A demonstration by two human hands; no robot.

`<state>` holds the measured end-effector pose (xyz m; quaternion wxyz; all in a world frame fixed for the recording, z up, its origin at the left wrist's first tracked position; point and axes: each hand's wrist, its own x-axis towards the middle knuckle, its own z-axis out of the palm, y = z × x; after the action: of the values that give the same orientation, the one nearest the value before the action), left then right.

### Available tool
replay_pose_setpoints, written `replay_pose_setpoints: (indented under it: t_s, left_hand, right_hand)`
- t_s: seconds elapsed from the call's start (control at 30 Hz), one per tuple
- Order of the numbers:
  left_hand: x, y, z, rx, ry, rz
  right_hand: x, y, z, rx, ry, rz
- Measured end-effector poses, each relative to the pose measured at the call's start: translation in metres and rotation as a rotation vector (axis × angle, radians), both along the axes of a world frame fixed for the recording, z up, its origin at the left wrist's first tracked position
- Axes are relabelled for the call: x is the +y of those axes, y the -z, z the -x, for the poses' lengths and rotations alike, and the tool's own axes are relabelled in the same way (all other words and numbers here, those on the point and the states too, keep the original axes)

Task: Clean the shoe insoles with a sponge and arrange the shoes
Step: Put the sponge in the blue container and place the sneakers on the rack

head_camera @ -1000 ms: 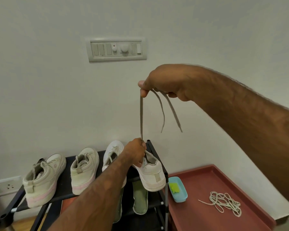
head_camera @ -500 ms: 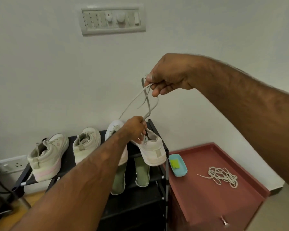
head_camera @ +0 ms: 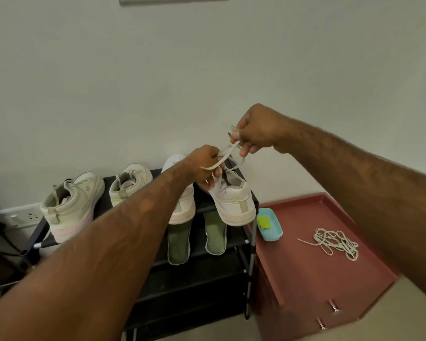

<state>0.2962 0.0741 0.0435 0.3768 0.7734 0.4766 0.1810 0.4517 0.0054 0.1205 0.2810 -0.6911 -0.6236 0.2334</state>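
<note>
White lace [head_camera: 228,152] is what both hands have hold of. The left hand [head_camera: 205,166] has its fingers curled and pinches the lace right over the opening of a white shoe [head_camera: 234,200], which sits at the right end of the black rack [head_camera: 221,274] on the top shelf, heel hanging a bit past the front edge. The right hand [head_camera: 256,134] is up and to the right, thumb and fingers pinched on another bit of the same lace, so it loops between the two hands.

The second white shoe [head_camera: 182,198] is just beside the first, partly behind the left forearm. Two beige shoes with pinkish soles [head_camera: 71,207] [head_camera: 130,184] take up the left side of that shelf.

One shelf down, two green insoles [head_camera: 178,242] [head_camera: 215,238] lie side by side under the white pair. The yellow-green sponge [head_camera: 263,222] is in a small blue tray [head_camera: 274,233] on the red cabinet top [head_camera: 305,279], just beside the rack. A tangled loose lace [head_camera: 337,243] lies further right on that top, well apart from the tray. Wall socket [head_camera: 22,216] is behind the rack on the left.
</note>
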Motion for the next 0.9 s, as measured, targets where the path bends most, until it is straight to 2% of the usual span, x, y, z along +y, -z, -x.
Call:
replay_pose_setpoints:
  t_s: [0.13,0.37,0.47,0.53,0.63,0.73,0.9]
  left_hand:
    - [0.001,0.004,0.002,0.013,-0.006,-0.057]
    - [-0.001,0.006,0.003,-0.101,-0.070,-0.021]
    - [-0.003,0.004,0.003,-0.129,-0.089,-0.045]
    - [-0.007,0.002,0.007,-0.060,-0.037,-0.066]
    - [-0.014,-0.002,0.013,0.167,0.147,-0.008]
    - [-0.022,-0.003,0.017,0.298,0.260,0.036]
    - [-0.027,0.012,0.021,0.083,0.118,0.024]
  right_hand:
    - [0.010,0.031,0.005,-0.222,-0.033,0.002]
    - [0.011,0.065,0.021,-0.557,0.000,0.032]
    - [0.015,0.076,0.020,-0.608,-0.046,0.084]
    - [0.018,0.080,0.019,-0.636,-0.098,0.119]
    - [0.022,0.081,0.022,-0.772,-0.123,0.085]
    - [0.023,0.080,0.024,-0.778,-0.127,0.112]
    - [0.020,0.070,0.017,-0.607,-0.301,0.319]
